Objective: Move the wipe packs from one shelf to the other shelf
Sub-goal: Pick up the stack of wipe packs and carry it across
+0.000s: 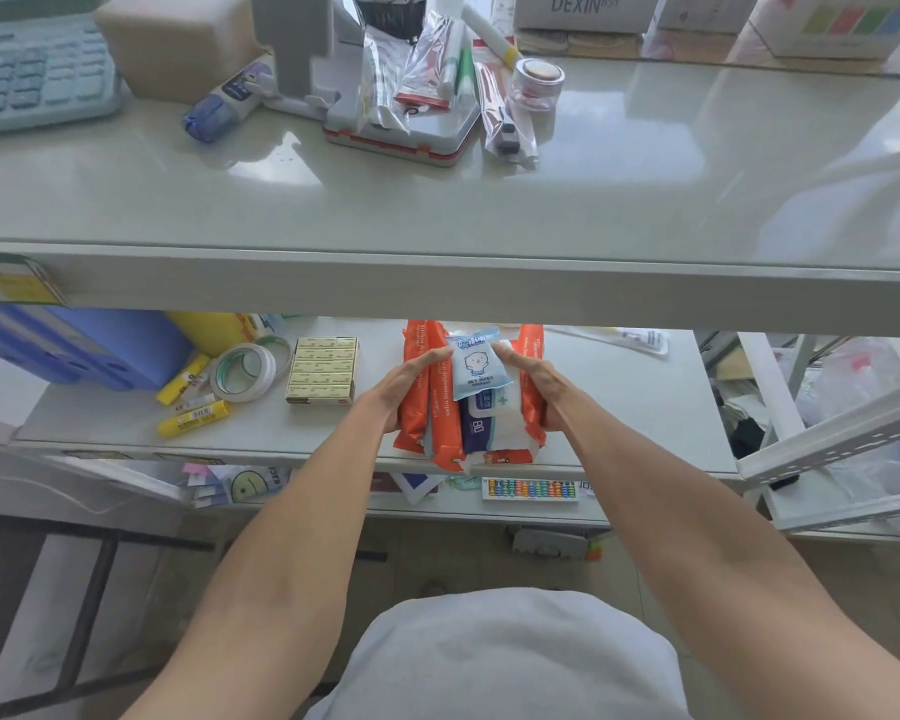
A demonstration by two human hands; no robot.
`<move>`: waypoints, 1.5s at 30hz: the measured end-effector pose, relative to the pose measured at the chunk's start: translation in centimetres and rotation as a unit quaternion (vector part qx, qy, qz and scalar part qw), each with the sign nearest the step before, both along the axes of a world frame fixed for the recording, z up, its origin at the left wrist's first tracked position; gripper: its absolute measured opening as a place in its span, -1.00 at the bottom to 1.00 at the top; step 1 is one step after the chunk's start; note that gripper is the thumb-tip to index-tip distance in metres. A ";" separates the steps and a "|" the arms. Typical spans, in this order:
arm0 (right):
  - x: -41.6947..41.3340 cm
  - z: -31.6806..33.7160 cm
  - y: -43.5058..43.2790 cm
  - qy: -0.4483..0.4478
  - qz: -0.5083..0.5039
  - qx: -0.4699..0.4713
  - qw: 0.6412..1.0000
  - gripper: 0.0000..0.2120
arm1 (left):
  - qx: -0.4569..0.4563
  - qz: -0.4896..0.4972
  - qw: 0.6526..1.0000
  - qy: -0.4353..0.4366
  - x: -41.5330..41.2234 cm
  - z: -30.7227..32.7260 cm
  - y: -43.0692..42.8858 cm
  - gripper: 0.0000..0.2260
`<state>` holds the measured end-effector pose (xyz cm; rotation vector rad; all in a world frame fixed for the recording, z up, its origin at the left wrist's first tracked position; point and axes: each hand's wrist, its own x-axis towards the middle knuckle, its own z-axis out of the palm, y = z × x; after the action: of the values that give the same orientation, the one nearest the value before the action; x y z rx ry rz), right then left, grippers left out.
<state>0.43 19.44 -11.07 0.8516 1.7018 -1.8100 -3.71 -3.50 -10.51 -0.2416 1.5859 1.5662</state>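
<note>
Head: upper shelf [437,283] hides wipe packs' [440,407] tops.

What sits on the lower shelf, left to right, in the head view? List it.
Blue folders → yellow glue sticks → tape rolls → box of staples → left hand → wipe packs → right hand.

Both forearms are bare from the bottom corners of the view up to the wrists, with no sleeve visible anywhere along them. The left hand [411,389] and the right hand [533,389] are bare as well: no gloves, rings, watch or wristband show. The fingers [427,358] carry no visible markings. At the lower centre a pale grey, plain fabric garment [510,662] covers the torso, soft and unpatterned.
</note>
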 end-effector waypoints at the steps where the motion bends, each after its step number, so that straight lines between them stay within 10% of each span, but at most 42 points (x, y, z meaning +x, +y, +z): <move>1: 0.1 0.1 -0.1 0.002 -0.002 0.002 1.000 0.07 | 0.000 -0.003 1.000 -0.004 0.1 0.0 0.0 -0.40; 6: 0.7 3.5 -1.0 0.050 0.033 -0.034 0.998 -0.49 | 0.002 -0.023 1.000 -0.002 0.2 0.2 0.3 -0.44; 31: 9.0 3.4 5.1 0.123 -0.136 -0.074 0.980 -0.39 | 0.016 -0.152 0.986 0.071 1.3 2.6 8.2 -0.26; 45: 24.1 4.5 7.4 0.177 -0.374 -0.046 0.909 -0.56 | 0.040 -0.360 0.930 0.064 9.1 4.2 18.0 -0.27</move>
<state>24.48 26.79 -6.53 1.3215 1.5837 -2.6655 5.37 14.50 -6.28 0.4578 1.4646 1.0680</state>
